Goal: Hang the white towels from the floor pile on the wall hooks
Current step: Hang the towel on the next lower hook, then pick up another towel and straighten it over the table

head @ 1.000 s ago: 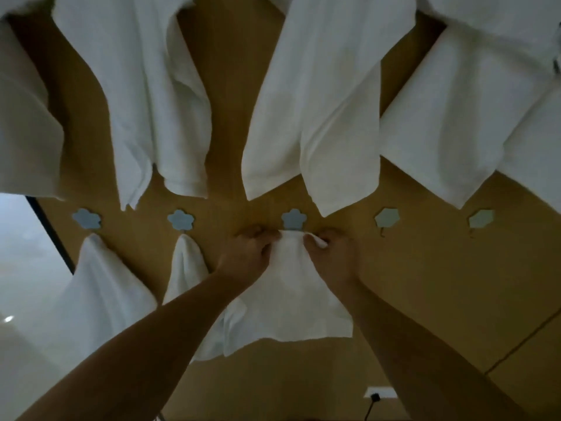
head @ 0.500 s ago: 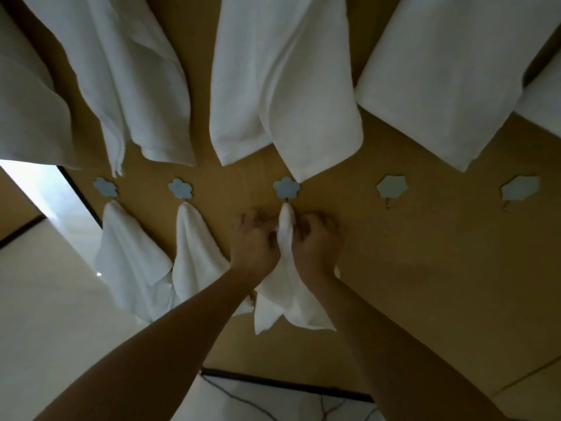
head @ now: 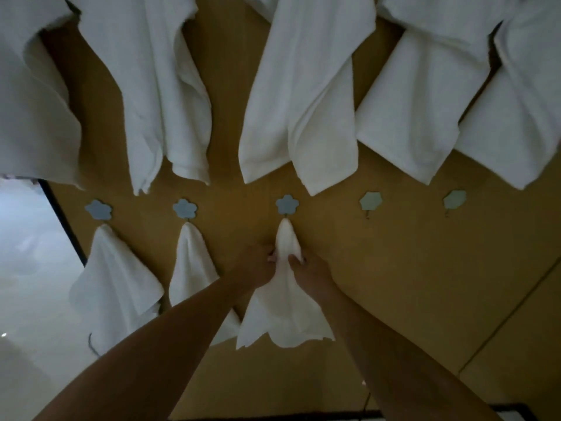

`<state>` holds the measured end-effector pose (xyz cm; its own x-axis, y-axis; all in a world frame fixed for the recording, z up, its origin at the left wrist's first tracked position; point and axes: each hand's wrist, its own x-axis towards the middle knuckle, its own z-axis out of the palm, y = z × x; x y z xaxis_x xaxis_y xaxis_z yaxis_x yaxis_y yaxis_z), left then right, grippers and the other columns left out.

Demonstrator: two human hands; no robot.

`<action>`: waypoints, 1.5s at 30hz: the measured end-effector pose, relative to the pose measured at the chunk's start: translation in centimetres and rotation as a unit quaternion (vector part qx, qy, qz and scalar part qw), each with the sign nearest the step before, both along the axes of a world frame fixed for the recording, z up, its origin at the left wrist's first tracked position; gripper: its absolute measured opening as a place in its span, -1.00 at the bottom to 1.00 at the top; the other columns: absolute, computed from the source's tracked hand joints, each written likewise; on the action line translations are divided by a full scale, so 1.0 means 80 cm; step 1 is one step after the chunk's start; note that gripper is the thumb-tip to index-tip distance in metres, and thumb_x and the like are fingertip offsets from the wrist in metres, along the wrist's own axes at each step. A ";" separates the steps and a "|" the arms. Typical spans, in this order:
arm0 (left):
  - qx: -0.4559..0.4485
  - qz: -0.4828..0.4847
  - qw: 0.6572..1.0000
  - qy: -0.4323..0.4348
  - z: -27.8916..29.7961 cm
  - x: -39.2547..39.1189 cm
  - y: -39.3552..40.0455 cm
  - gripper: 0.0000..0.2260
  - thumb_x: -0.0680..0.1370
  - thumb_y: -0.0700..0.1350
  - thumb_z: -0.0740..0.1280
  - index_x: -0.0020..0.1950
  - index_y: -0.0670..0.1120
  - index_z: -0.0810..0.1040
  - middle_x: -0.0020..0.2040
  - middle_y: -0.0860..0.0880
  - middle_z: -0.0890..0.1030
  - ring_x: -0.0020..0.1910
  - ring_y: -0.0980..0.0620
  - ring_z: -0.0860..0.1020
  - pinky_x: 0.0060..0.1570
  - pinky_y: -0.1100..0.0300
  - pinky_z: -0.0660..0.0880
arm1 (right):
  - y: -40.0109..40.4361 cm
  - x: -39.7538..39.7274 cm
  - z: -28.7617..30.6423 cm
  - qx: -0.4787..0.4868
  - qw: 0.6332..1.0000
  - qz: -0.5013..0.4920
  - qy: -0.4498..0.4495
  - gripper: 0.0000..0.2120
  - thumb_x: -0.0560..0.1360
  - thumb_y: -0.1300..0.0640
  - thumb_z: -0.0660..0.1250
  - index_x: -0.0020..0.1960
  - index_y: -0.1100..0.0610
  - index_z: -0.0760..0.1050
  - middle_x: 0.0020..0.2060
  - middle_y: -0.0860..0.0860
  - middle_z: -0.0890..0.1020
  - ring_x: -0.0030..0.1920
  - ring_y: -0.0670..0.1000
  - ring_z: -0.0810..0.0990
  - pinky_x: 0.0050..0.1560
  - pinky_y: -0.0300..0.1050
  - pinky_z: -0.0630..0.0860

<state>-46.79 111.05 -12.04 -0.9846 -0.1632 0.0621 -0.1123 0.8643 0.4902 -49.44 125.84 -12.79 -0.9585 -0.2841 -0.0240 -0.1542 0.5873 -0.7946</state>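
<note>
Third small towel (head: 285, 299) hangs from the middle flower hook (head: 287, 204), its top bunched into a point right under the hook. I have both hands on its neck: left hand (head: 258, 265) curled against the left side of the cloth, right hand (head: 306, 270) on the right side with fingertips (head: 296, 259) pinching the fold. Grip looks light on both; the dim view makes it hard to tell how tightly the left one is closed.

Step in hand, as I judge it: settling this towel on its hook. Next move calls for letting go gently, without dragging the cloth down off the hook, then going back for another towel from the floor pile, which is out of view.

Room: two bare hooks to the right, nearer hook (head: 369, 202) and far hook (head: 454, 199), with open wall (head: 394, 268) under both. To the left, two hung towels (head: 194, 268) (head: 115, 287) sit close, the nearer one touching my left forearm. Big towels (head: 303, 101) hang overhead, their lower edges just above the hook row.
</note>
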 end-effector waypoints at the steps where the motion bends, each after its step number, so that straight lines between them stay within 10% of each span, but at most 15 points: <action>1: -0.005 -0.010 1.000 0.018 0.000 0.004 -0.006 -0.68 0.65 -0.13 0.15 0.38 -0.15 0.46 0.28 -0.14 0.56 0.22 -0.10 0.52 0.15 0.23 0.36 | 0.002 0.008 0.002 0.007 1.000 -0.015 0.018 -0.57 0.64 -0.06 0.20 0.38 0.20 0.40 0.26 0.12 0.56 0.24 0.12 0.53 0.23 -0.11 0.41; 10: 0.010 -0.170 0.966 0.192 0.021 0.064 -0.013 -0.64 0.57 -0.19 0.32 0.36 -0.19 0.51 0.24 -0.19 0.59 0.18 -0.11 0.56 0.21 0.20 0.40 | 0.039 0.120 0.022 0.139 0.973 -0.146 0.113 -0.42 0.55 -0.09 0.34 0.48 0.15 0.36 0.33 0.11 0.54 0.31 0.15 0.50 0.32 -0.07 0.42; 19: -0.021 -0.408 0.906 0.113 0.023 0.173 0.150 -0.62 0.59 -0.12 0.27 0.41 -0.14 0.47 0.30 -0.14 0.52 0.25 -0.12 0.49 0.22 0.08 0.45 | 0.194 0.325 0.019 0.247 0.906 -0.340 0.047 -0.38 0.56 -0.18 0.24 0.55 -0.02 0.20 0.42 0.05 0.42 0.38 0.18 0.34 0.30 0.06 0.40; 32: -0.018 -0.698 0.713 0.063 -0.012 0.591 0.538 -0.61 0.60 -0.04 0.28 0.41 -0.11 0.44 0.34 -0.11 0.47 0.28 -0.09 0.45 0.24 0.13 0.42 | 0.433 0.872 -0.032 0.213 0.730 -0.647 -0.057 -0.40 0.56 -0.13 0.29 0.53 0.01 0.24 0.44 0.05 0.41 0.43 0.15 0.29 0.39 0.09 0.34; 45: -0.095 -0.895 0.435 0.018 -0.101 1.196 0.737 -0.57 0.58 0.05 0.28 0.44 0.01 0.41 0.40 -0.01 0.35 0.36 -0.06 0.37 0.33 0.05 0.38 | 0.462 1.449 -0.118 0.082 0.492 -0.845 -0.191 -0.43 0.55 -0.09 0.31 0.49 0.07 0.33 0.41 0.08 0.43 0.43 0.15 0.31 0.38 0.02 0.34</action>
